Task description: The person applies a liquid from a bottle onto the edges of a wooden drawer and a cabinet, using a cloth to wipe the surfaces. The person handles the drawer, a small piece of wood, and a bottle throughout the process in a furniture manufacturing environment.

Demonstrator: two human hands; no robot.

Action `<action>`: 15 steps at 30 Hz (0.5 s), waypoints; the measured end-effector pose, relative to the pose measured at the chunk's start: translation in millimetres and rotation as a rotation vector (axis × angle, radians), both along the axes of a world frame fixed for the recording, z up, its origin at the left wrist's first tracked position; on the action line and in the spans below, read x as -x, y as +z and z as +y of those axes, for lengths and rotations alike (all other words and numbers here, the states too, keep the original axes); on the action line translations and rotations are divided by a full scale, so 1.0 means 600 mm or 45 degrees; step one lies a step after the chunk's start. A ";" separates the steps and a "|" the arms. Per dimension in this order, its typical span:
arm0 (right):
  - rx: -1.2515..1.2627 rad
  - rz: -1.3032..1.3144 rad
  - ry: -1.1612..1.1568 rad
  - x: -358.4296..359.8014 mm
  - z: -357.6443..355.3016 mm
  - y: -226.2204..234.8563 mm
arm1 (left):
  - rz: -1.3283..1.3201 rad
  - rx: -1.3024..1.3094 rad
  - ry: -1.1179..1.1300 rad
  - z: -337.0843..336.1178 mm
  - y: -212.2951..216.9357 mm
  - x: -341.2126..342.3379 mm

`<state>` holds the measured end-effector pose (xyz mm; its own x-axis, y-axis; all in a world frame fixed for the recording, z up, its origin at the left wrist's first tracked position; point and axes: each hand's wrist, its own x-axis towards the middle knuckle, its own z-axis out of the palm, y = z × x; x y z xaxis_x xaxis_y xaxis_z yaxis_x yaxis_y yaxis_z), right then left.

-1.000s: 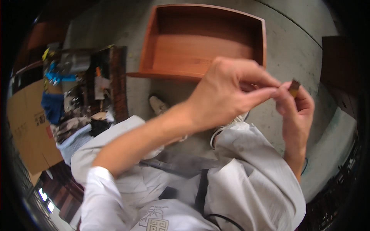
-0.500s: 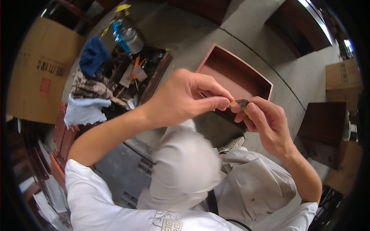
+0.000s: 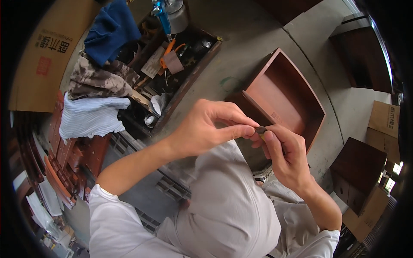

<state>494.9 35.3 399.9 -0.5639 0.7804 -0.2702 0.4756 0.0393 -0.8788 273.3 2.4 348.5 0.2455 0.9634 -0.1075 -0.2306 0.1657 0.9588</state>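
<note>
In front of my raised knee, both hands meet fingertip to fingertip. My right hand [image 3: 289, 148] is closed around a small dark piece [image 3: 261, 130] with a bit of yellow showing below it; its kind is too small to tell. My left hand [image 3: 211, 127] comes in from the left, thumb and forefinger pinched together at the end of that piece. What sits between those left fingertips is hidden. Beyond my hands, on the concrete floor, lies a reddish-brown wooden drawer [image 3: 297, 84], its open side up.
A tool tray [image 3: 195, 71] at the upper left holds an orange-handled tool [image 3: 168, 51] and a blue spray gun [image 3: 161, 17]. Blue [image 3: 109, 32], camouflage [image 3: 97, 79] and pale [image 3: 92, 114] cloths lie beside it. Cardboard boxes [image 3: 47, 81] and a dark cabinet [image 3: 359, 165] flank me.
The view has shifted, so the drawer appears lower and farther right and the tool tray larger. My hands remain together, still pinching at the small dark piece.
</note>
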 end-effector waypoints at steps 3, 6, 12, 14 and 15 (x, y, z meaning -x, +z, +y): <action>-0.038 -0.076 0.049 0.019 0.015 -0.021 | 0.073 0.053 0.026 0.008 -0.021 0.020; -0.060 -0.142 0.098 0.024 0.025 -0.039 | 0.193 0.055 -0.022 0.020 -0.039 0.022; -0.055 -0.259 0.216 0.009 0.033 -0.073 | 0.181 0.292 0.071 0.000 -0.117 0.061; -0.035 -0.328 0.202 -0.022 0.036 -0.081 | 0.367 0.334 0.227 -0.013 -0.161 0.125; -0.031 -0.361 0.169 -0.040 0.035 -0.083 | 0.474 0.306 0.361 -0.017 -0.175 0.161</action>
